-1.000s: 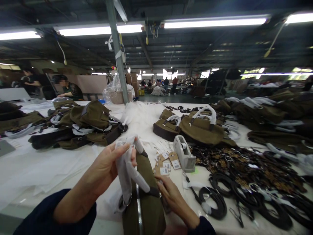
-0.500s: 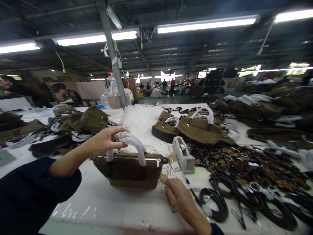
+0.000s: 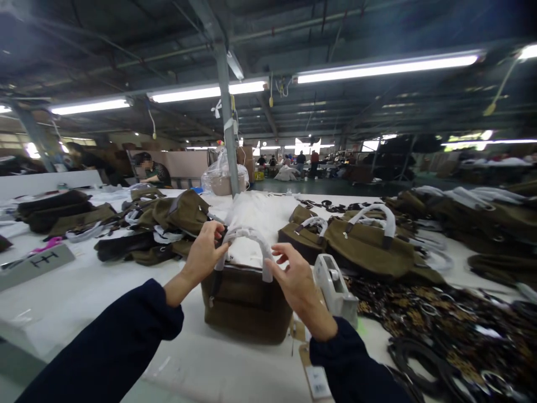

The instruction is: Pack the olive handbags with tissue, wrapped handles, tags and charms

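An olive-green handbag [image 3: 247, 313] with dark trim stands upright on the white table in front of me. Its arched handle [image 3: 245, 230] is wrapped in white material. My left hand [image 3: 205, 252] has thumb and curled fingers closed on the handle's left side. At the handle's right side, my right hand [image 3: 296, 274] pinches the wrap between thumb and bent fingers. Partly under my right forearm lie tags, one a brown card with a white label [image 3: 318, 382]. A grey tape dispenser [image 3: 335, 288] stands just right of that hand.
More olive handbags [image 3: 369, 246] stand behind the dispenser, and others [image 3: 176, 215] are heaped at left. Dark straps with metal rings [image 3: 419, 302] cover the right side. White sheets [image 3: 260, 210] lie behind the bag. A metal post [image 3: 229, 123] rises beyond, with a co-worker [image 3: 153, 170] at far left.
My right hand has left the tags and come up to the handle. The bag has turned, its broad side now towards me. My left hand still holds the handle. The view has swung left.
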Demonstrator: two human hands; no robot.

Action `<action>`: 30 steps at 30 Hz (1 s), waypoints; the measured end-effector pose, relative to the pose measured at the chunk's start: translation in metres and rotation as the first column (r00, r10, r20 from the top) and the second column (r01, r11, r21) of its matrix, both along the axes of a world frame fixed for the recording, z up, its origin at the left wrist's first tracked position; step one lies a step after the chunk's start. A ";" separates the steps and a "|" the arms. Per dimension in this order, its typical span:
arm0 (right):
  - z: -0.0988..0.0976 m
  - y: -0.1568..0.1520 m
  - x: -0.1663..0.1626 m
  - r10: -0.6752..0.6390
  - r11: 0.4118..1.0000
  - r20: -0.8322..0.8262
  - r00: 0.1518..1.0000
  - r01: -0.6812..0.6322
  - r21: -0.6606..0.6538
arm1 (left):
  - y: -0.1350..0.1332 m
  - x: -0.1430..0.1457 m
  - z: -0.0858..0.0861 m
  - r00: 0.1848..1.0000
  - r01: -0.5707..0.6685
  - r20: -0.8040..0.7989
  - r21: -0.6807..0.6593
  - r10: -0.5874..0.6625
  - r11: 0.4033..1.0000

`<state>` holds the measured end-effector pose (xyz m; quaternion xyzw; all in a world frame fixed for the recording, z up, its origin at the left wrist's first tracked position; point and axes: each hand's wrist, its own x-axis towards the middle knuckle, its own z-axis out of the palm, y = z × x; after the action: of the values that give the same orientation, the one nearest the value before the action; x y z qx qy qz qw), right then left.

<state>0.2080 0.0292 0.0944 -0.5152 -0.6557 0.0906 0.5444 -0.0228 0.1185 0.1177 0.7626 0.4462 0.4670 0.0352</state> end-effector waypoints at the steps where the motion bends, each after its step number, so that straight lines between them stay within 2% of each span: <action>1: 0.001 0.009 -0.006 -0.012 1.000 0.023 1.000 0.013 -0.019 | -0.002 0.000 -0.002 0.999 -0.026 -0.018 0.025 0.026 0.999; 5: -0.001 0.025 -0.024 0.007 0.997 0.039 0.999 -0.004 -0.082 | -0.009 -0.001 -0.005 1.000 -0.001 -0.024 -0.010 0.001 1.000; 8: 0.001 0.019 -0.026 0.190 0.977 0.020 0.982 -0.187 -0.101 | -0.011 -0.001 -0.001 0.984 0.120 0.141 -0.109 -0.104 0.987; 10: 0.007 0.012 -0.021 0.342 0.929 -0.005 0.940 -0.339 -0.148 | -0.010 -0.001 0.004 0.948 0.215 0.275 -0.177 -0.161 0.960; 12: 0.019 0.009 -0.010 0.404 0.895 -0.089 0.911 -0.413 -0.166 | -0.010 -0.003 0.011 0.918 0.273 0.346 -0.198 -0.193 0.941; 13: 0.025 0.009 -0.004 0.395 0.899 -0.135 0.909 -0.413 -0.148 | -0.010 -0.004 0.015 0.892 0.326 0.392 -0.204 -0.228 0.923; 15: 0.039 0.012 0.009 0.355 0.927 -0.150 0.923 -0.369 -0.074 | -0.010 -0.006 0.024 0.795 0.483 0.517 -0.222 -0.317 0.847; 16: 0.045 0.014 0.015 0.334 0.940 -0.092 0.938 -0.338 -0.033 | -0.010 -0.007 0.028 0.725 0.572 0.589 -0.227 -0.357 0.788; 18: 0.055 0.018 0.023 0.295 0.954 0.128 0.947 -0.300 0.019 | -0.009 -0.009 0.036 0.582 0.722 0.708 -0.225 -0.399 0.654; 21: 0.064 0.020 0.022 0.306 0.942 0.429 0.850 -0.335 -0.009 | -0.008 -0.006 0.046 0.482 0.813 0.772 -0.218 -0.413 0.540; 23: 0.067 0.018 0.015 0.352 0.920 0.527 0.773 -0.391 -0.040 | -0.008 -0.001 0.050 0.461 0.843 0.772 -0.227 -0.437 0.488; 25: 0.067 0.014 0.004 0.383 0.901 0.551 0.741 -0.431 -0.047 | -0.009 0.004 0.052 0.459 0.866 0.753 -0.260 -0.471 0.428; 28: 0.063 0.011 -0.011 0.401 0.907 0.440 0.803 -0.417 -0.067 | -0.003 0.004 0.050 0.501 0.862 0.714 -0.363 -0.489 0.353; 30: 0.057 0.012 -0.018 0.392 0.917 0.367 0.844 -0.388 -0.086 | 0.006 -0.003 0.049 0.583 0.813 0.648 -0.474 -0.490 0.339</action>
<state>0.1897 0.0409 0.1509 -0.3811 -0.8384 0.1011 0.3762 -0.0256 0.1241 0.1668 0.6804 0.2219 0.3292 0.6159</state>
